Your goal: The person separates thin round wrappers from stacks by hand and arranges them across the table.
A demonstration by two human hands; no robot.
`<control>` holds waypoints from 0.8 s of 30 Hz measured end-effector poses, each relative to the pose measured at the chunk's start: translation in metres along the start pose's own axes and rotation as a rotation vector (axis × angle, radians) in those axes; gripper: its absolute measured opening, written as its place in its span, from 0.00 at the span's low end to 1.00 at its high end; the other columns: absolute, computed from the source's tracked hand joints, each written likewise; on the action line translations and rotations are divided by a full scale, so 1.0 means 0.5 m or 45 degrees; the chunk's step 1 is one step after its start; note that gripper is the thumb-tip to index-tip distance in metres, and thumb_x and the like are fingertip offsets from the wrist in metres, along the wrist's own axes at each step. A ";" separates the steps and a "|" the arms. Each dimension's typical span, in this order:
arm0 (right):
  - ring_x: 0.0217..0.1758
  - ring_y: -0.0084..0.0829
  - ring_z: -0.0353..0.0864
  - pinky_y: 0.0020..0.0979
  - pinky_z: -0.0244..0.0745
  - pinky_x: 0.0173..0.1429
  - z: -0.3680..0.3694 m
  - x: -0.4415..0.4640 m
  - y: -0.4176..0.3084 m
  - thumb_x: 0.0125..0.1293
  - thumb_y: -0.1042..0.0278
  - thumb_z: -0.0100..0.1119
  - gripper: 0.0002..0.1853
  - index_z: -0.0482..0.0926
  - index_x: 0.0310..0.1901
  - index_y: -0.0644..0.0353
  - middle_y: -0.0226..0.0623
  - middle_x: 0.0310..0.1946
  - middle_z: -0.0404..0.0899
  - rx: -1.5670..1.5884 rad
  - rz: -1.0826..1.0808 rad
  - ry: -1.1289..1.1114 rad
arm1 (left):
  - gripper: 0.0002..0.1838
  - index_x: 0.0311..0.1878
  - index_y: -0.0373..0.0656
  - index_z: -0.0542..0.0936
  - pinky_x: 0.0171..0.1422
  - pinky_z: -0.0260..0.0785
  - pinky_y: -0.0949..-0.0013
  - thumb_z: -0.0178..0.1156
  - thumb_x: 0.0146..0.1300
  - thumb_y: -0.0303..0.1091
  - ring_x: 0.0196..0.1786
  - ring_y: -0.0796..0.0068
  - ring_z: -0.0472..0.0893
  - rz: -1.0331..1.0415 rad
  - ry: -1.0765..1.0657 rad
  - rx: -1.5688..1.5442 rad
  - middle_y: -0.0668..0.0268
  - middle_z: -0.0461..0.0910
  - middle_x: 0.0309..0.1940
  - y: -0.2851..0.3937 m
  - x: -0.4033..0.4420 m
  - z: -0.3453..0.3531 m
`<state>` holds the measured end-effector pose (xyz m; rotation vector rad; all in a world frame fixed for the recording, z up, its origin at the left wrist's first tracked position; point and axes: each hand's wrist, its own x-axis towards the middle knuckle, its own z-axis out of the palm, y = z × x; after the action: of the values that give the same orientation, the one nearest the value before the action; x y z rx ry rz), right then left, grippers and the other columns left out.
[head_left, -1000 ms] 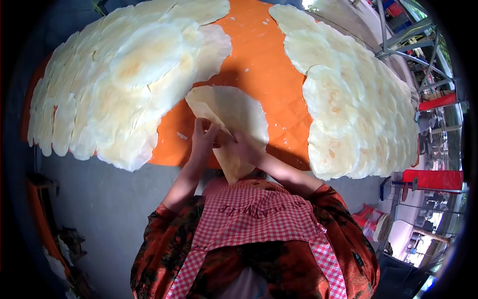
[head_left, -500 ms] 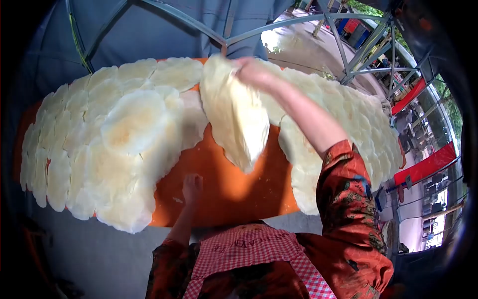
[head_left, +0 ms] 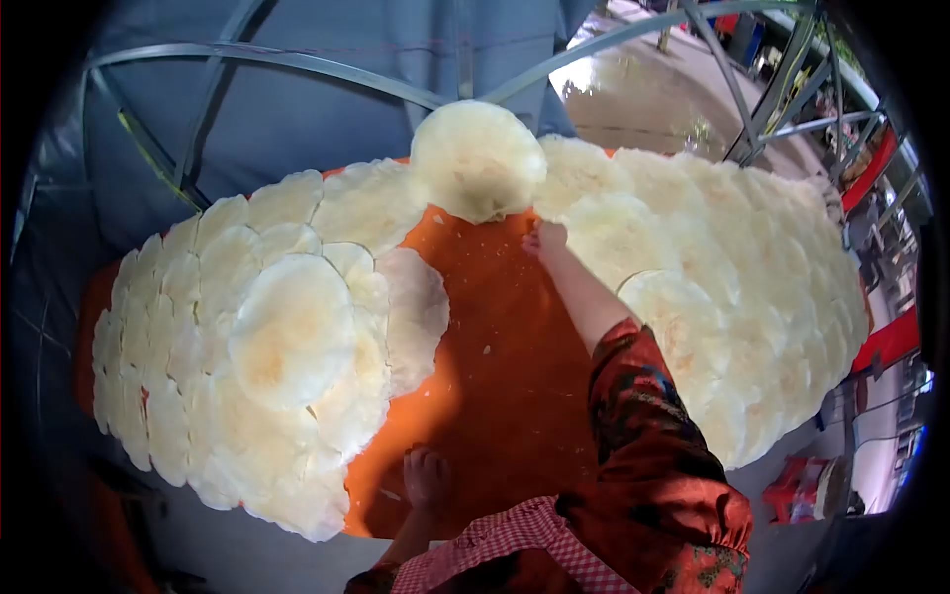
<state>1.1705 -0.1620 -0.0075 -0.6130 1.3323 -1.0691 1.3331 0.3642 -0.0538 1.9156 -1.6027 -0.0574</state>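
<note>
A thin, pale round flatbread (head_left: pixel 477 158) is at the far edge of the orange tabletop (head_left: pixel 495 366), its near rim shaded. My right hand (head_left: pixel 545 241) is just below and right of that flatbread, fingers pinched together over the orange surface. Whether anything small is between those fingertips is hidden. Near the table's front edge, my left hand (head_left: pixel 427 478) rests with its fingers curled in, and I see nothing in it. A browned flatbread (head_left: pixel 292 332) lies on top of the overlapping layer at left. Another browned flatbread (head_left: pixel 673 322) lies at right.
Overlapping flatbreads cover the left and right sides of the table. Small pale crumbs (head_left: pixel 486 349) dot the orange surface. Behind stand metal frame bars (head_left: pixel 297 61) and a grey-blue sheet (head_left: pixel 336 109). A red stool (head_left: pixel 795 487) is at lower right.
The flatbread that hung folded from my right hand is now spread round at the far edge. My right hand has come away from it, down and right. The view has shifted.
</note>
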 end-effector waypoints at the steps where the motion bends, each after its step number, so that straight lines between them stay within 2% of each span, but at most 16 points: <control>1: 0.28 0.36 0.80 0.38 0.81 0.30 -0.001 -0.004 0.075 0.64 0.71 0.54 0.07 0.71 0.41 0.63 0.41 0.30 0.75 0.103 -0.015 -0.004 | 0.05 0.35 0.44 0.76 0.45 0.68 0.51 0.61 0.56 0.31 0.42 0.49 0.73 -0.026 -0.039 0.024 0.55 0.73 0.39 0.001 0.006 0.000; 3: 0.31 0.36 0.80 0.37 0.81 0.33 -0.005 -0.071 0.154 0.65 0.72 0.52 0.06 0.71 0.42 0.60 0.41 0.32 0.75 0.190 -0.014 -0.123 | 0.06 0.35 0.45 0.76 0.47 0.69 0.51 0.61 0.55 0.31 0.43 0.50 0.73 -0.093 -0.124 0.060 0.56 0.74 0.40 0.014 0.002 -0.003; 6: 0.32 0.35 0.80 0.35 0.80 0.33 -0.034 -0.181 0.255 0.65 0.75 0.49 0.07 0.71 0.44 0.56 0.40 0.36 0.75 0.150 -0.073 -0.364 | 0.07 0.36 0.44 0.76 0.48 0.68 0.49 0.62 0.54 0.31 0.45 0.48 0.73 -0.031 -0.073 0.051 0.54 0.74 0.41 0.020 0.015 0.003; 7: 0.31 0.34 0.80 0.34 0.80 0.31 -0.050 -0.216 0.292 0.65 0.75 0.51 0.06 0.72 0.42 0.57 0.39 0.34 0.76 0.417 -0.064 -0.494 | 0.07 0.36 0.44 0.76 0.49 0.68 0.48 0.62 0.54 0.31 0.46 0.48 0.73 -0.065 -0.094 0.144 0.53 0.74 0.42 0.018 0.009 0.012; 8: 0.28 0.33 0.80 0.33 0.80 0.30 -0.074 -0.257 0.289 0.65 0.75 0.52 0.04 0.73 0.40 0.58 0.40 0.31 0.77 0.114 -0.057 -0.633 | 0.07 0.36 0.44 0.77 0.49 0.68 0.47 0.62 0.54 0.31 0.46 0.47 0.73 -0.071 -0.111 0.222 0.53 0.74 0.43 0.011 -0.014 0.023; 9: 0.25 0.31 0.80 0.32 0.79 0.28 -0.087 -0.330 0.275 0.66 0.75 0.52 0.03 0.74 0.40 0.60 0.39 0.26 0.78 0.386 0.013 -0.644 | 0.08 0.37 0.42 0.76 0.50 0.68 0.46 0.62 0.54 0.32 0.47 0.47 0.73 -0.066 -0.077 0.206 0.52 0.74 0.44 -0.015 -0.042 0.033; 10: 0.24 0.30 0.80 0.30 0.78 0.29 -0.109 -0.355 0.310 0.67 0.74 0.52 0.04 0.74 0.41 0.62 0.39 0.26 0.79 0.131 -0.305 -0.632 | 0.09 0.37 0.41 0.76 0.51 0.67 0.45 0.62 0.55 0.33 0.47 0.46 0.73 -0.065 -0.051 0.176 0.51 0.74 0.44 -0.032 -0.051 0.052; 11: 0.26 0.28 0.81 0.29 0.77 0.29 -0.130 -0.380 0.334 0.67 0.74 0.52 0.05 0.74 0.42 0.64 0.40 0.28 0.80 0.048 -0.163 -0.593 | 0.09 0.37 0.40 0.76 0.52 0.67 0.45 0.61 0.56 0.32 0.48 0.46 0.73 -0.042 -0.086 0.179 0.50 0.74 0.44 -0.019 -0.034 0.057; 13: 0.28 0.27 0.82 0.28 0.77 0.30 -0.172 -0.435 0.370 0.68 0.75 0.52 0.04 0.75 0.41 0.65 0.40 0.30 0.80 -0.182 -0.111 -0.597 | 0.09 0.37 0.37 0.75 0.54 0.67 0.46 0.60 0.58 0.32 0.48 0.46 0.73 -0.031 -0.110 0.240 0.49 0.74 0.44 0.012 -0.007 0.030; 15: 0.28 0.26 0.81 0.27 0.77 0.31 -0.212 -0.513 0.363 0.67 0.75 0.52 0.04 0.75 0.39 0.66 0.38 0.29 0.80 -0.043 0.048 -0.585 | 0.07 0.37 0.35 0.74 0.55 0.67 0.46 0.57 0.59 0.30 0.49 0.46 0.72 -0.031 -0.163 0.334 0.49 0.73 0.45 0.013 -0.008 0.031; 19: 0.28 0.26 0.81 0.27 0.77 0.31 -0.283 -0.638 0.355 0.66 0.76 0.51 0.04 0.75 0.38 0.66 0.38 0.28 0.80 -0.211 -0.066 -0.518 | 0.05 0.37 0.35 0.73 0.58 0.66 0.47 0.54 0.62 0.27 0.52 0.46 0.70 -0.203 -0.357 0.274 0.49 0.71 0.46 0.041 -0.015 0.007; 22: 0.29 0.27 0.81 0.28 0.76 0.32 -0.338 -0.717 0.381 0.65 0.76 0.52 0.04 0.76 0.37 0.65 0.38 0.28 0.80 -0.183 -0.210 -0.407 | 0.05 0.38 0.35 0.73 0.57 0.65 0.47 0.55 0.62 0.27 0.52 0.47 0.69 -0.106 -0.326 0.193 0.49 0.69 0.46 0.105 -0.002 -0.048; 24: 0.30 0.31 0.81 0.29 0.75 0.34 -0.373 -0.801 0.385 0.65 0.75 0.52 0.04 0.76 0.36 0.64 0.38 0.28 0.79 -0.188 -0.313 -0.320 | 0.06 0.38 0.35 0.73 0.58 0.65 0.47 0.54 0.63 0.28 0.52 0.47 0.69 -0.034 -0.309 0.239 0.48 0.70 0.46 0.095 -0.014 -0.052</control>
<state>1.0826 0.3113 -0.0229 -1.0086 1.1414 -1.0549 1.3009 0.3790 -0.0124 2.1410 -1.7953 -0.1608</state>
